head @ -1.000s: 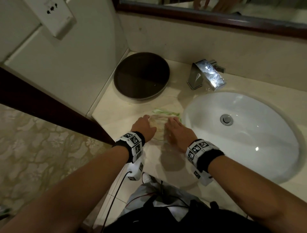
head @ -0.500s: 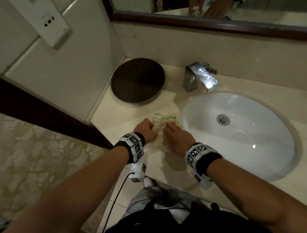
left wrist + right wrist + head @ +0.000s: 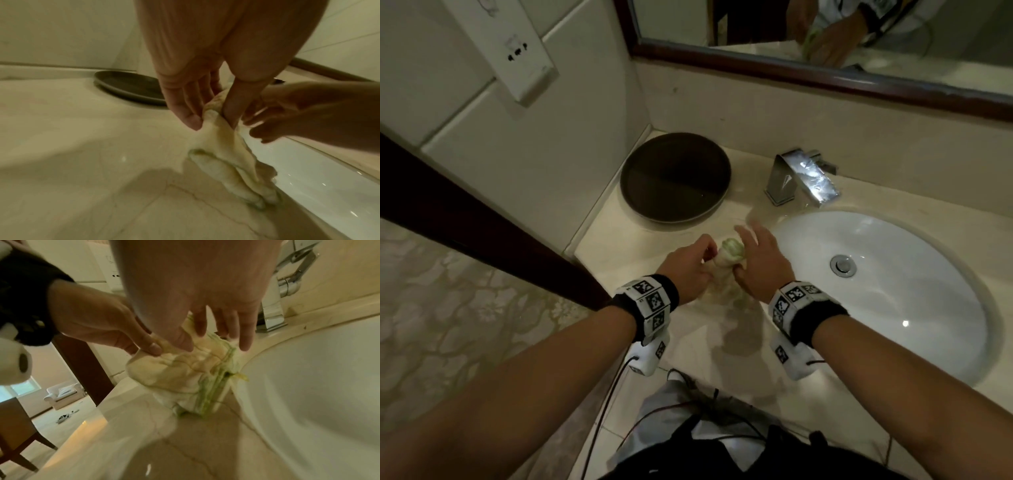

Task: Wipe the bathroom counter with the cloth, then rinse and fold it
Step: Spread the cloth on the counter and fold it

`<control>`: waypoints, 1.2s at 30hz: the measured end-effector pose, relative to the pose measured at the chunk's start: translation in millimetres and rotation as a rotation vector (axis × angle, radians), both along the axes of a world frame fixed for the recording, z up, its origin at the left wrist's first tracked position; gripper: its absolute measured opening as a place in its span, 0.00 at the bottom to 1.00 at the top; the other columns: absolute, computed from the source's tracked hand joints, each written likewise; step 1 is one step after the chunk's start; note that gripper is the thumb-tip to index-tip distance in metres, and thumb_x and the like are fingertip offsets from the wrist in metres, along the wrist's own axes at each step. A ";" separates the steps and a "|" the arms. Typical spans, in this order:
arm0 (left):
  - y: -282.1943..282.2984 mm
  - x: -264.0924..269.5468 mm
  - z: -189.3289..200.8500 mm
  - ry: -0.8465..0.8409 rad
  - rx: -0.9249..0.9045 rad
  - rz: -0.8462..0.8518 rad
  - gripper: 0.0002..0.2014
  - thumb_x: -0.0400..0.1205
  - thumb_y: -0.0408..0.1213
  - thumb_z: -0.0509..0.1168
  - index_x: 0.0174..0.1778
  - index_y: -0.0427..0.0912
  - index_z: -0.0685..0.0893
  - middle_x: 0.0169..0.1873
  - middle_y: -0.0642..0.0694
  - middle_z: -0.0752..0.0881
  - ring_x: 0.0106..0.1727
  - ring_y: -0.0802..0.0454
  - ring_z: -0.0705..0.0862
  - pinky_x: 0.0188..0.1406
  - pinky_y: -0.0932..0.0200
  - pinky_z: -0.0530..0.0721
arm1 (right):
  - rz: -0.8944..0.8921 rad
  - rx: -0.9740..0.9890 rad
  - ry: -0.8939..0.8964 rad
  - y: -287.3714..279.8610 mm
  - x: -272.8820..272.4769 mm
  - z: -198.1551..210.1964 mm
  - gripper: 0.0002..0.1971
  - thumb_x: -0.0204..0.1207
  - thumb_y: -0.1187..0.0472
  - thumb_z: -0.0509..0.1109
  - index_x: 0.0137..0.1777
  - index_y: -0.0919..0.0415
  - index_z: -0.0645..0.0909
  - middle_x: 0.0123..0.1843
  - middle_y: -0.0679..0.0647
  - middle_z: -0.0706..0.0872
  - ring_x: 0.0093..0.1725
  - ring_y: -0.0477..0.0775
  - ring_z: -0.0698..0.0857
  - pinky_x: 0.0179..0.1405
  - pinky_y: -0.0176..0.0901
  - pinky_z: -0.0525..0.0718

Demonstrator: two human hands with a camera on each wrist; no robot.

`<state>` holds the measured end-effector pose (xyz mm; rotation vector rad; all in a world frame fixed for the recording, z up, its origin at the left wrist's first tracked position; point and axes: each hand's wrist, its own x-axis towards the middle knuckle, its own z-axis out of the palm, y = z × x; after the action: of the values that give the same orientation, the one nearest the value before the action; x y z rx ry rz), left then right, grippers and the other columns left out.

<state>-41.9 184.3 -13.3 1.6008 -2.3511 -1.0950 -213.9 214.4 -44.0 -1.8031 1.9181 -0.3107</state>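
The cream cloth with green stripes (image 3: pixel 727 257) is bunched and lifted, its lower end trailing on the beige counter (image 3: pixel 640 260) just left of the sink. My left hand (image 3: pixel 710 255) pinches its top between thumb and fingers (image 3: pixel 193 120), and the cloth (image 3: pixel 224 155) hangs down from there. My right hand (image 3: pixel 748 246) is right beside it with fingers straight and spread. In the right wrist view its thumb (image 3: pixel 183 340) touches the cloth (image 3: pixel 185 374) next to the left thumb. The cloth's top is partly hidden by both hands.
A white oval sink (image 3: pixel 893 308) lies to the right, a chrome faucet (image 3: pixel 801 178) behind it. A dark round tray (image 3: pixel 674 178) sits in the back-left corner. A side wall with a socket plate (image 3: pixel 517 51) closes off the left, and a framed mirror (image 3: pixel 825 68) spans the back.
The cloth lay flat on the counter under both hands. Now my left hand has gathered and raised it, and my right hand's fingers have lifted and spread.
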 end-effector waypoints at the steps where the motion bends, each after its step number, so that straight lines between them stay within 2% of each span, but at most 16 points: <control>1: -1.9 4.4 -0.5 0.013 -0.008 0.008 0.15 0.75 0.35 0.66 0.47 0.58 0.68 0.45 0.51 0.85 0.41 0.44 0.83 0.41 0.48 0.83 | 0.046 0.023 0.023 -4.7 -0.3 -0.7 0.33 0.75 0.57 0.68 0.81 0.56 0.64 0.86 0.55 0.51 0.85 0.59 0.51 0.73 0.59 0.71; 3: -6.7 14.6 -4.1 0.034 -0.010 0.029 0.15 0.76 0.35 0.66 0.46 0.58 0.68 0.43 0.51 0.85 0.40 0.44 0.83 0.42 0.45 0.84 | 0.080 0.032 0.014 -14.7 1.8 -3.6 0.27 0.75 0.57 0.68 0.75 0.57 0.72 0.85 0.53 0.57 0.85 0.58 0.53 0.76 0.58 0.68; 4: -9.7 20.1 -7.2 0.042 -0.010 0.040 0.15 0.76 0.35 0.66 0.46 0.58 0.68 0.43 0.50 0.85 0.40 0.44 0.82 0.42 0.44 0.84 | 0.068 0.023 -0.025 -20.1 4.3 -5.1 0.24 0.75 0.57 0.69 0.72 0.58 0.76 0.83 0.54 0.64 0.83 0.58 0.58 0.75 0.57 0.69; 5: -12.2 24.5 -9.5 0.053 -0.014 0.049 0.14 0.76 0.35 0.66 0.46 0.58 0.69 0.43 0.50 0.84 0.41 0.44 0.82 0.43 0.44 0.84 | 0.045 0.010 -0.079 -24.3 6.2 -6.2 0.21 0.74 0.58 0.70 0.67 0.60 0.79 0.77 0.55 0.71 0.79 0.60 0.65 0.72 0.54 0.72; 7: -19.6 34.4 -13.4 0.090 -0.011 0.073 0.13 0.76 0.34 0.65 0.47 0.57 0.70 0.44 0.50 0.84 0.42 0.44 0.82 0.43 0.44 0.85 | -0.001 0.011 -0.172 -33.9 13.1 -5.8 0.15 0.72 0.60 0.71 0.58 0.60 0.81 0.61 0.56 0.81 0.63 0.61 0.78 0.58 0.49 0.77; 10: -36.1 46.8 -15.5 0.119 -0.007 0.094 0.12 0.75 0.34 0.65 0.47 0.56 0.72 0.43 0.50 0.84 0.43 0.44 0.82 0.43 0.43 0.85 | -0.056 0.068 -0.213 -48.0 24.5 -1.9 0.09 0.71 0.59 0.71 0.48 0.56 0.74 0.40 0.54 0.81 0.43 0.61 0.81 0.39 0.46 0.73; 12: -52.1 56.7 -14.9 0.133 0.001 0.125 0.13 0.75 0.35 0.66 0.47 0.56 0.72 0.42 0.52 0.85 0.43 0.46 0.83 0.43 0.46 0.85 | -0.092 0.083 -0.213 -60.1 34.9 0.9 0.09 0.72 0.58 0.71 0.45 0.55 0.72 0.36 0.53 0.80 0.39 0.61 0.80 0.37 0.44 0.70; 16: -86.2 70.8 -13.1 0.166 0.074 0.260 0.12 0.76 0.41 0.68 0.50 0.57 0.74 0.45 0.55 0.85 0.44 0.52 0.84 0.44 0.53 0.85 | -0.189 0.041 -0.241 -86.3 52.9 7.0 0.09 0.72 0.56 0.71 0.48 0.51 0.74 0.38 0.54 0.85 0.40 0.62 0.83 0.38 0.45 0.75; 20: -120.6 72.4 -16.1 0.252 0.141 0.450 0.13 0.76 0.42 0.70 0.55 0.52 0.78 0.46 0.54 0.85 0.47 0.53 0.84 0.49 0.56 0.83 | -0.249 -0.046 -0.253 -115.6 71.4 14.2 0.11 0.76 0.56 0.68 0.58 0.51 0.76 0.33 0.52 0.84 0.39 0.60 0.84 0.41 0.48 0.82; 23: -144.6 71.8 -20.9 0.268 0.202 0.482 0.16 0.77 0.41 0.70 0.60 0.49 0.77 0.51 0.51 0.84 0.51 0.50 0.83 0.55 0.53 0.83 | -0.308 -0.069 -0.246 -142.0 81.3 17.3 0.14 0.77 0.58 0.68 0.62 0.51 0.78 0.36 0.51 0.84 0.41 0.57 0.83 0.46 0.48 0.83; 26: -167.2 73.8 -25.6 0.275 0.236 0.486 0.18 0.78 0.38 0.68 0.64 0.46 0.77 0.53 0.49 0.83 0.53 0.50 0.83 0.58 0.53 0.82 | -0.346 -0.080 -0.266 -167.7 84.5 15.3 0.14 0.76 0.59 0.69 0.61 0.51 0.78 0.42 0.53 0.84 0.44 0.56 0.82 0.49 0.45 0.81; 29: -186.8 74.5 -24.3 0.277 0.241 0.480 0.18 0.79 0.36 0.67 0.66 0.44 0.77 0.53 0.48 0.82 0.53 0.49 0.82 0.57 0.55 0.81 | -0.357 -0.063 -0.290 -190.2 85.8 12.4 0.14 0.75 0.59 0.69 0.60 0.49 0.78 0.45 0.54 0.86 0.44 0.57 0.84 0.49 0.47 0.83; 33: -211.6 67.8 -19.9 0.303 0.257 0.555 0.16 0.77 0.34 0.65 0.61 0.42 0.79 0.52 0.46 0.82 0.54 0.46 0.81 0.56 0.52 0.81 | -0.389 -0.053 -0.337 -215.6 86.0 7.9 0.14 0.73 0.59 0.70 0.58 0.48 0.79 0.48 0.52 0.86 0.47 0.55 0.83 0.52 0.46 0.82; 34: -217.9 64.4 -18.8 0.320 0.272 0.579 0.16 0.76 0.32 0.64 0.60 0.41 0.80 0.52 0.45 0.83 0.53 0.45 0.81 0.55 0.51 0.82 | -0.399 -0.049 -0.362 -221.6 85.3 7.2 0.14 0.73 0.59 0.70 0.58 0.48 0.79 0.49 0.52 0.86 0.48 0.54 0.83 0.52 0.44 0.81; 36: -226.1 55.9 -13.9 0.383 0.318 0.592 0.14 0.75 0.29 0.63 0.56 0.41 0.82 0.46 0.47 0.83 0.47 0.48 0.81 0.46 0.55 0.80 | -0.419 -0.040 -0.410 -229.1 82.0 7.9 0.14 0.73 0.60 0.70 0.59 0.50 0.81 0.49 0.52 0.85 0.49 0.53 0.82 0.53 0.43 0.79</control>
<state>14.0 -41.8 -27.2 1.8035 -1.3845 -1.4915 -131.9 -14.7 -36.0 -1.2206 1.9720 -0.7976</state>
